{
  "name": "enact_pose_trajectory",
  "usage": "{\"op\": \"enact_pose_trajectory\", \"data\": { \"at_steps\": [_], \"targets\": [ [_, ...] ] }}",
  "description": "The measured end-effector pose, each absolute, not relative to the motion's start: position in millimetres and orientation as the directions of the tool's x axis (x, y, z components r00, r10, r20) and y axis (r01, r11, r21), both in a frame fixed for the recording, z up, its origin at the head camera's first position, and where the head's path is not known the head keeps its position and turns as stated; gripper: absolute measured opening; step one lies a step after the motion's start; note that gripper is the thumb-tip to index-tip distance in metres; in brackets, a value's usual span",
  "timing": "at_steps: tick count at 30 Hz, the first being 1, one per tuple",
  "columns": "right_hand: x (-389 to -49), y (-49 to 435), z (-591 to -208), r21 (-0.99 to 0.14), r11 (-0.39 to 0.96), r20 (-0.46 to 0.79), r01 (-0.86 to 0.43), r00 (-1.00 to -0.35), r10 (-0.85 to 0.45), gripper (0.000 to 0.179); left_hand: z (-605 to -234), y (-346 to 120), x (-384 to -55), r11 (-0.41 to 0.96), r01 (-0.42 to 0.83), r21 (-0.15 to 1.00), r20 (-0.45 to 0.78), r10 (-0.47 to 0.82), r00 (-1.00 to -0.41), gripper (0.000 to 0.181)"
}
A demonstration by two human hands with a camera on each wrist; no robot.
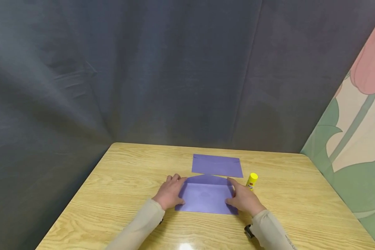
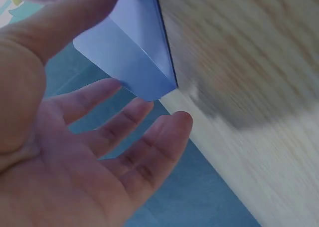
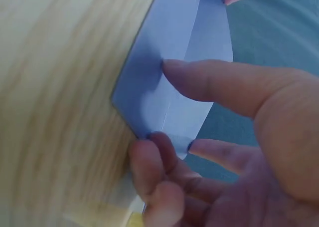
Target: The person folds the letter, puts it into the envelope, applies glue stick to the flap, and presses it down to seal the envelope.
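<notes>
A purple envelope (image 1: 203,198) lies on the wooden table with its pointed flap unfolded away from me. At its left side rests my left hand (image 1: 171,192), thumb near the lower edge and index finger by the flap; the other fingers spread loosely in the left wrist view. My right hand (image 1: 245,199) touches the opposite side. Its thumb (image 3: 194,80) lies over the envelope's face, and the fingertips sit along the side edge and flap. A second purple envelope (image 1: 217,165) lies just beyond the first.
A yellow glue stick (image 1: 252,180) stands right beside my right hand, its lower part hidden. The wooden table (image 1: 128,173) ends at a dark curtain (image 1: 181,76) at the back. A flower-patterned cloth (image 1: 359,139) hangs on the right.
</notes>
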State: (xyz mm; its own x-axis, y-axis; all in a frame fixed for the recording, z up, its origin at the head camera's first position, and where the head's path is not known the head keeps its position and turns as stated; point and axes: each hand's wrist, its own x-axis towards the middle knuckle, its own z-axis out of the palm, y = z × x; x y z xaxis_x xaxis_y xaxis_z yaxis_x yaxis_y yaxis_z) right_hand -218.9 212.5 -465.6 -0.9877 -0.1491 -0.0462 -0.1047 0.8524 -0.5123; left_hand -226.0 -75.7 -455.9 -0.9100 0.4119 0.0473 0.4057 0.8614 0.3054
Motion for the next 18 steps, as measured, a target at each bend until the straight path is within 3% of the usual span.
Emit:
{"op": "enact_pose_trajectory", "data": {
  "at_steps": [11, 18],
  "targets": [
    [-215.3, 209.1, -464.9, -0.452, 0.878, 0.008, -0.159, -0.985, -0.174, 0.038, -452.8, -68.4, -213.0, 0.887, 0.415, 0.2, -0.014, 0.427, -0.904, 0.051],
    [-208.4, 187.3, -468.7, -0.291, 0.907, 0.109, -0.306, -0.952, -0.286, 0.027, -455.2, -56.1, -213.0, 0.889, 0.413, 0.197, -0.033, 0.426, -0.904, 0.057]
  ]
}}
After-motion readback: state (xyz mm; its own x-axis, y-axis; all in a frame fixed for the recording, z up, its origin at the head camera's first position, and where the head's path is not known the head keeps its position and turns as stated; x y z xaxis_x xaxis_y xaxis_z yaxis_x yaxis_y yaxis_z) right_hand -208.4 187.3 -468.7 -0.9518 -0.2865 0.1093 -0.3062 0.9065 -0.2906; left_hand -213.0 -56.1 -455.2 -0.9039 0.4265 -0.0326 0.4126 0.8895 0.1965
